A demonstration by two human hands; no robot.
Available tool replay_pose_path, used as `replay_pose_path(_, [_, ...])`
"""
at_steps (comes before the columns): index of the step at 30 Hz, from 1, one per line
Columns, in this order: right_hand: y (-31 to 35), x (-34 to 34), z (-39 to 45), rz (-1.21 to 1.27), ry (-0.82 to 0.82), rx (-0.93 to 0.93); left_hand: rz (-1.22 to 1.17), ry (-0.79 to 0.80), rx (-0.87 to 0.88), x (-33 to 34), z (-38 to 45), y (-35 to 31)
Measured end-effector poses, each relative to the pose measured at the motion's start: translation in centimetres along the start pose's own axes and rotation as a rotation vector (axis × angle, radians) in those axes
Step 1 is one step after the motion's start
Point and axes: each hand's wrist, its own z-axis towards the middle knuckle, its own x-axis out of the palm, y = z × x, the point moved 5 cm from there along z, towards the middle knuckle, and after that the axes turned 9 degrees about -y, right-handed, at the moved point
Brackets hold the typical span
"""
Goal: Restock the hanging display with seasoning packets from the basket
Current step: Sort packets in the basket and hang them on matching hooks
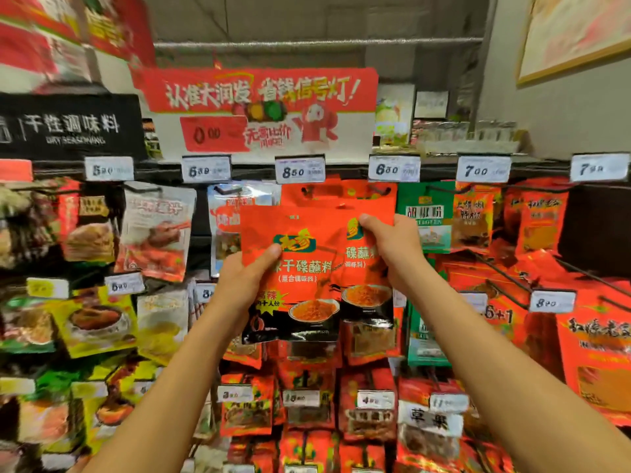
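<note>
Hands grip two red packets, left hand (239,281) on one (290,268), right hand (392,247) on another (367,268); we should align holes with the twelve-o'clock hook.

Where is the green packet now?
In the head view, the green packet hangs right of centre, under the 6.00 price tag, beside the right hand.
</note>
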Motion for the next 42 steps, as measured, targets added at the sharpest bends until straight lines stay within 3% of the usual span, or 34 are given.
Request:
replay_pose_path(10, [0.1, 7.9, 2.1, -0.002, 0.005, 0.057, 0.028, -0.060, -0.011, -1.0, 4.3, -0.3])
replay_pose_path(22, [-0.2, 9.1, 4.1, -0.128, -0.043, 0.075, -0.006, -0.033, -0.021, -0.6, 6.2, 0.0])
replay_pose_path(27, [-1.8, 8.7, 4.7, 0.003, 0.019, 0.199, 0.018, -0.045, -0.025, 0.2, 6.8, 0.1])
replay_pose_path(35, [-3.0, 7.9, 4.4, 0.002, 0.079, -0.057, 0.084, -0.066, 0.071, 3.4, 8.5, -1.5])
replay_pose_path(42, [-2.3, 8.2, 4.9, -0.100, 0.012, -0.068, 0.114, -0.111, 0.006, 4.5, 9.2, -1.3])
